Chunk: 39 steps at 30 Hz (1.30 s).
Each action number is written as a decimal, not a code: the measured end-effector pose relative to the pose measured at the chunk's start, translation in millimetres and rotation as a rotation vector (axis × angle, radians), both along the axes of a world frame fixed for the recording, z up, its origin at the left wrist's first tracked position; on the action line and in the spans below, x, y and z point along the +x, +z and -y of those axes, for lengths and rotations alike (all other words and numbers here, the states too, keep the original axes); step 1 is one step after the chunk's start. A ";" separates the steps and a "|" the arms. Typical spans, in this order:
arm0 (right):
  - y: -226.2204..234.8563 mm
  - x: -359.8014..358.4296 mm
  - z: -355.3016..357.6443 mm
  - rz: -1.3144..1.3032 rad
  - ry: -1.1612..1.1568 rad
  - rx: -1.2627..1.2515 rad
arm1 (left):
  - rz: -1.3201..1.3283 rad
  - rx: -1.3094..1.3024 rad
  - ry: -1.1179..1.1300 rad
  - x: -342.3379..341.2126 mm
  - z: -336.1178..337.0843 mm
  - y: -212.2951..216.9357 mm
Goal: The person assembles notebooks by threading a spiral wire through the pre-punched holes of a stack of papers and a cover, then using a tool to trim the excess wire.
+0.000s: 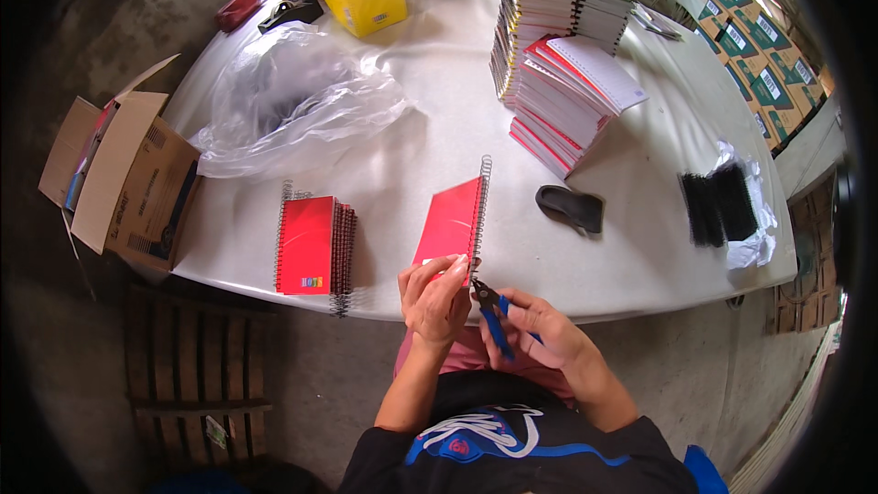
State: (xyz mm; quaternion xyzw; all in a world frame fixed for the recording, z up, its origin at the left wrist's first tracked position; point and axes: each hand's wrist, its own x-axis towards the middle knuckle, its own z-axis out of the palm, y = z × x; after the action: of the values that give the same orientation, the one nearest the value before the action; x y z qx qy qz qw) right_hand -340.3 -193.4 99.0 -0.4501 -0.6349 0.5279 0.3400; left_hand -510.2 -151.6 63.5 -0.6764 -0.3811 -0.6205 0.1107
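Observation:
My left hand [436,304] is closed around the lower end of a red spiral notebook [451,219], tilted up over the table's front edge. Its black wire coil runs along the right side and sticks out past the far end. In my right hand [547,334] is a pair of blue-handled cutting pliers [492,317]. The plier jaws are at the near end of the coil, beside my left fingers; whether they touch the wire I cannot tell. To the left lies a stack of red spiral notebooks [307,245], coil ends sticking out.
Clear plastic sheeting [293,119] and an open cardboard box [146,185] are at left. A yellow bin [365,2] stands far back. Right of centre rise stacks of notebooks [562,105]. A black curved object [571,209] and a bundle of black coils [719,206] lie at right.

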 end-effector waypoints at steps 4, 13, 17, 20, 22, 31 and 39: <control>-13.5 7.9 -4.6 0.478 -0.185 0.275 | 0.249 0.011 0.127 -7.3 -0.2 2.7; 11.2 -16.2 -54.1 0.287 -0.098 0.456 | 0.972 -0.156 -0.141 -51.1 33.1 48.4; 73.4 -108.9 -73.3 -0.014 -0.051 0.901 | 0.734 -0.155 -0.145 -94.4 56.4 70.5; 115.6 -127.8 -75.4 0.220 0.552 1.165 | 0.454 -0.114 -0.127 -113.0 62.0 80.3; 110.9 -151.4 -81.4 0.001 0.637 0.878 | 0.285 -0.038 0.064 -130.0 60.5 89.5; 17.6 -209.0 -142.0 -0.333 0.153 0.042 | 0.862 -0.417 0.218 -162.7 22.2 -3.2; -0.3 -214.9 -154.0 0.513 0.198 0.376 | 0.816 -0.289 0.284 -154.3 -6.0 -32.1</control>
State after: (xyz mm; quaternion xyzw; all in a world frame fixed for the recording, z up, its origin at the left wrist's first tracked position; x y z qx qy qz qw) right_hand -555.2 -39.4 98.6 -0.4338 -0.8268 0.3015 0.1932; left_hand -664.5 -145.5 31.4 -0.3259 -0.5652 -0.7555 -0.0601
